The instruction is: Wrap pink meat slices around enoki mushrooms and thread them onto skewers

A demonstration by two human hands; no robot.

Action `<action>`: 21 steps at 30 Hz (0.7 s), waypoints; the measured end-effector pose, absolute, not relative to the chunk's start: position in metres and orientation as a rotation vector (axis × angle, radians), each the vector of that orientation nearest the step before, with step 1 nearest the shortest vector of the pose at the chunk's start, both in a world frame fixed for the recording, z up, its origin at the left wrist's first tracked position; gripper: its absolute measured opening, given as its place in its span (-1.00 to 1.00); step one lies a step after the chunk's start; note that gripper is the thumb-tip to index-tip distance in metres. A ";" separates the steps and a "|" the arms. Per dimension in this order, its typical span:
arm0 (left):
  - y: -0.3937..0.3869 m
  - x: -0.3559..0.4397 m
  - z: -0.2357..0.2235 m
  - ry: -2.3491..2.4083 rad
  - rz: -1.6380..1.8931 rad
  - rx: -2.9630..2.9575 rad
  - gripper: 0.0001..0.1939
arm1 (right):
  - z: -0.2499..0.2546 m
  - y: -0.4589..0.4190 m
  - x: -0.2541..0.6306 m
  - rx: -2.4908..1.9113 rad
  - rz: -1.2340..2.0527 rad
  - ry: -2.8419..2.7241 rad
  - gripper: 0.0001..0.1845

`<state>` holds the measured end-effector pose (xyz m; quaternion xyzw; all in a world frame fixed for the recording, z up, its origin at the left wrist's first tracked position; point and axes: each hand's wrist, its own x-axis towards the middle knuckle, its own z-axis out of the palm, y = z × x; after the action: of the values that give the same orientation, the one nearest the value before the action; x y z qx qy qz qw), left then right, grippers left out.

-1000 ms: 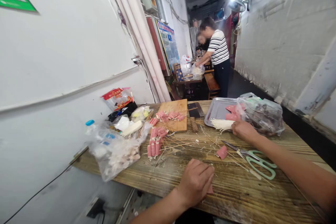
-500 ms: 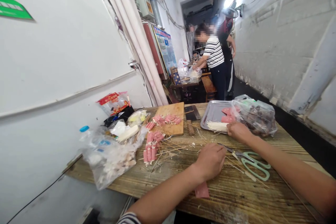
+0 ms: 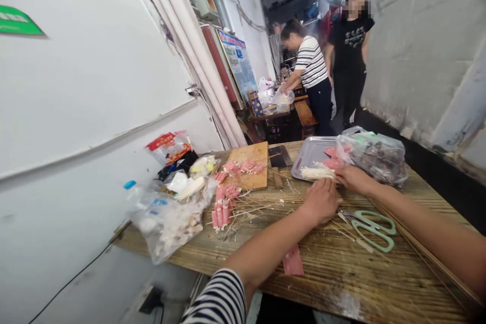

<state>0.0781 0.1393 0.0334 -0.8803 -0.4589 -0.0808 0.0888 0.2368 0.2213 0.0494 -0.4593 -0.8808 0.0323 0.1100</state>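
Observation:
A bundle of white enoki mushrooms [image 3: 316, 173] lies on the near edge of the metal tray [image 3: 304, 154]. My right hand [image 3: 355, 180] is at its right end, fingers closed on the mushrooms. Beside it, my left hand [image 3: 322, 201] is just in front of the bundle with fingers curled together; what they hold is hidden. Pink meat slices [image 3: 334, 156] sit behind the mushrooms on the tray. Green-handled scissors [image 3: 374, 228] rest to the right of my left hand. One flat pink slice [image 3: 293, 261] lies under my left forearm, near the table's front edge.
Pink rolls on skewers [image 3: 223, 207] lie at the left, some on a cutting board [image 3: 250, 154]. A cleaver [image 3: 279, 157] is beside the board. Plastic bags [image 3: 167, 228] crowd the left side; another bag [image 3: 379, 154] overlaps the tray. Two people [image 3: 313, 66] stand beyond.
My left hand has moved forward and right, up to my right hand at the enoki mushrooms. The person in black has stepped out to the right and faces this way.

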 end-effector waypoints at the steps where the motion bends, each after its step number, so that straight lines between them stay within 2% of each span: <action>1: 0.140 0.079 0.032 -1.380 -0.256 -2.616 -0.40 | 0.051 0.221 0.237 -1.336 0.114 -2.577 -0.68; 4: 0.141 0.081 0.031 -1.376 -0.316 -2.624 -0.44 | 0.060 0.219 0.239 -1.316 0.175 -2.534 -0.72; 7: 0.138 0.077 0.036 -1.354 -0.388 -2.656 -0.58 | 0.078 0.214 0.241 -1.334 0.225 -2.478 -0.71; 10: 0.128 0.068 0.050 -1.405 -0.639 -2.671 -0.72 | 0.099 0.200 0.241 -1.288 0.597 -2.333 -0.67; 12: 0.118 0.061 0.061 -1.548 -1.037 -2.637 -0.74 | 0.110 0.186 0.237 -1.208 1.012 -2.102 -0.65; 14: 0.107 0.056 0.072 -1.762 -1.553 -2.563 -0.72 | 0.117 0.169 0.229 -1.155 1.257 -1.853 -0.67; 17: 0.090 0.051 0.085 -2.083 -2.278 -2.425 -0.72 | 0.117 0.141 0.210 -1.186 1.316 -1.584 -0.71; 21: 0.069 0.042 0.095 -2.337 -3.041 -2.176 -0.68 | 0.107 0.104 0.176 -1.123 1.449 -1.308 -0.67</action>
<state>0.0419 0.0695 0.0955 -0.3975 -0.4270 -0.5557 -0.5924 0.1757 0.1043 0.1070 -0.4502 -0.5243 0.5809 0.4301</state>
